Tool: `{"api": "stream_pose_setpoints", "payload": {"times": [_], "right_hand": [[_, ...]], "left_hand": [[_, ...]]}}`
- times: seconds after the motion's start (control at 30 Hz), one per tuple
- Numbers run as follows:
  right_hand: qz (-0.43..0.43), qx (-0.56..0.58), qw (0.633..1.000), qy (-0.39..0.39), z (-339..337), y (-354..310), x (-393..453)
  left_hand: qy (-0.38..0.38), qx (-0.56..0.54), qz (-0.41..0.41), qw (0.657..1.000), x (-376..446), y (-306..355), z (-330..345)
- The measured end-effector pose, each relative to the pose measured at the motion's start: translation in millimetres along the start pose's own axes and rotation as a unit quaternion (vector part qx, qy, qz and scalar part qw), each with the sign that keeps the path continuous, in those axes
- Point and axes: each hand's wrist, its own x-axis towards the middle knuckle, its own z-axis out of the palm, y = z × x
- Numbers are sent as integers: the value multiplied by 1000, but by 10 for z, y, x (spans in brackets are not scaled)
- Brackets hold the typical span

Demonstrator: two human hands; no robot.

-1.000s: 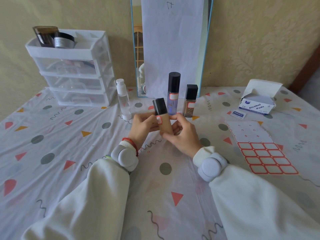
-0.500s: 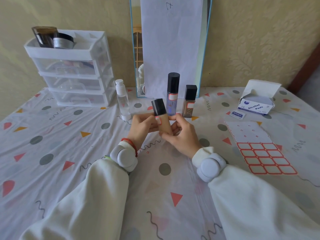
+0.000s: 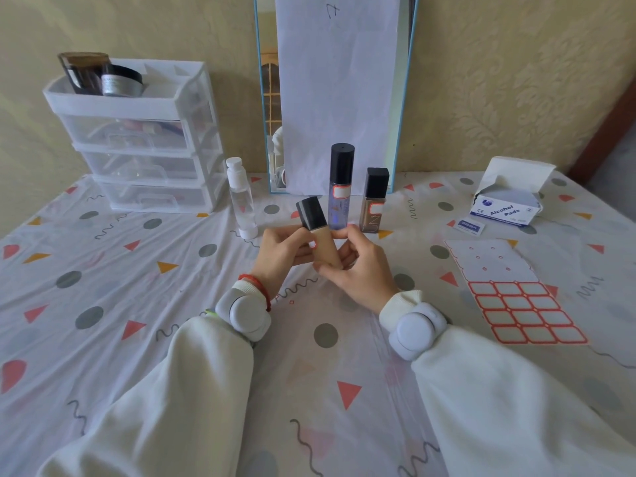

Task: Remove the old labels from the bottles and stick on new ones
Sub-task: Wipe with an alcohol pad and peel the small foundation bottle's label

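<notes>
Above the patterned tabletop point(image 3: 103, 304), the beige foundation bottle with a black square cap point(image 3: 321, 241) is being held tilted between both hands. Compared with a second ago, less of its red-edged label point(image 3: 312, 244) is showing, so peeling is probably under way. It is being gripped by the left hand point(image 3: 280, 254), thumb at the label, and steadied by the right hand point(image 3: 359, 266). Behind, a tall bluish bottle point(image 3: 340, 187) and a brown square bottle point(image 3: 373, 201) are standing, labels on.

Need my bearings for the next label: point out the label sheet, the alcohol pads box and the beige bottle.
label sheet point(image 3: 523, 313), head view, on its red-bordered labels.
alcohol pads box point(image 3: 502, 214), head view, printed front face.
beige bottle point(image 3: 325, 247), head view, bare body between the hands.
</notes>
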Motion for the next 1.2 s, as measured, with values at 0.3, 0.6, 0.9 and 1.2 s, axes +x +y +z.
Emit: {"api": "stream_pose_setpoints", "payload": {"times": [0.3,0.6,0.9,1.2], "right_hand": [[18,31,999,23,28,11,19],[11,26,999,38,21,11,14],[-11,-12,999,31,6,-26,-1],[-40,-47,998,19,19,-8,-2]], "left_hand": [[-24,-1,14,1000,-32,5,33],[-43,-23,33,998,-48,25,16],[-7,-40,23,999,-30,28,17],[-21,-24,16,999,7,-9,-13]]}}
